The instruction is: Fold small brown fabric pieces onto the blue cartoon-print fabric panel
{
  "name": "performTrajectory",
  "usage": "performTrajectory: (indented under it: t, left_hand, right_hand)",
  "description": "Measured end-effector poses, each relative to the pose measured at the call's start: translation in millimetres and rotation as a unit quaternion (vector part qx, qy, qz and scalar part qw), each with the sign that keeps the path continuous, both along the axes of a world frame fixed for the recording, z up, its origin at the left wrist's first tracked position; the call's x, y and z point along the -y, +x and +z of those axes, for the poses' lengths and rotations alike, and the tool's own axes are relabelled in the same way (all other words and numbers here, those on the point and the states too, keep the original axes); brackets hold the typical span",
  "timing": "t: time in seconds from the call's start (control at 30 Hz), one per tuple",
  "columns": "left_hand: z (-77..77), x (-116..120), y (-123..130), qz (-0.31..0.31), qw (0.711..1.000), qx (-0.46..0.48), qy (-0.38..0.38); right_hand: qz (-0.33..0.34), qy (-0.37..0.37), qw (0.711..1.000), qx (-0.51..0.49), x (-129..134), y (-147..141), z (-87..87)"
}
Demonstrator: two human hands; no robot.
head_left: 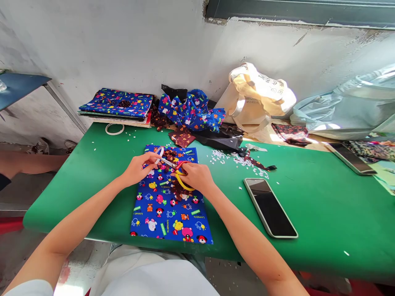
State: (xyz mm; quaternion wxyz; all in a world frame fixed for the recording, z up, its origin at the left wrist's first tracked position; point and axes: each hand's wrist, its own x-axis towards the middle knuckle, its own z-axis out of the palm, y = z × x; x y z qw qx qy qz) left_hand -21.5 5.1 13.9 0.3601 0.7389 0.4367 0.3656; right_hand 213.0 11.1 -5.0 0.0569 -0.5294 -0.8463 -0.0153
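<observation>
My left hand (142,167) pinches a white tape roll (159,154) above the upper left of a blue cartoon-print fabric piece (173,218). Scissors with red and yellow handles (184,183) are gripped in my right hand (196,176), their blades pointing left to the white roll. The blades touch or nearly touch it; which one is too small to tell. Small brown patterned scraps (180,191) lie on the blue fabric beneath my hands.
A phone (271,207) lies right of the fabric on the green table (324,205). Behind are crumpled blue fabric (193,109), a folded fabric stack (119,102), a cream bag (256,96), white paper bits (220,156) and another phone (350,158). A person's leg (37,164) shows at left.
</observation>
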Motion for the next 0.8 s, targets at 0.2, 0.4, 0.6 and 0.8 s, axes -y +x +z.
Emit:
performTrajectory:
  t: [0.2,0.4,0.6,0.8]
  left_hand:
    - [-2.3,-1,-1,-0.009,1.0,-0.005,0.026]
    - [0.3,-1,-5,0.014,0.994,-0.077,0.071]
    - [0.3,-9,-16,0.096,0.943,-0.282,0.148]
    - [-2.3,-14,-22,0.138,0.905,-0.389,0.103]
  right_hand:
    - [0.016,0.053,0.998,-0.017,-3,4,-9.4]
    - [0.012,0.104,0.994,-0.037,-5,6,-12.3]
    - [-0.113,0.066,0.99,-0.058,-11,13,-3.4]
    - [-0.213,-0.002,0.974,-0.072,-19,20,2.6]
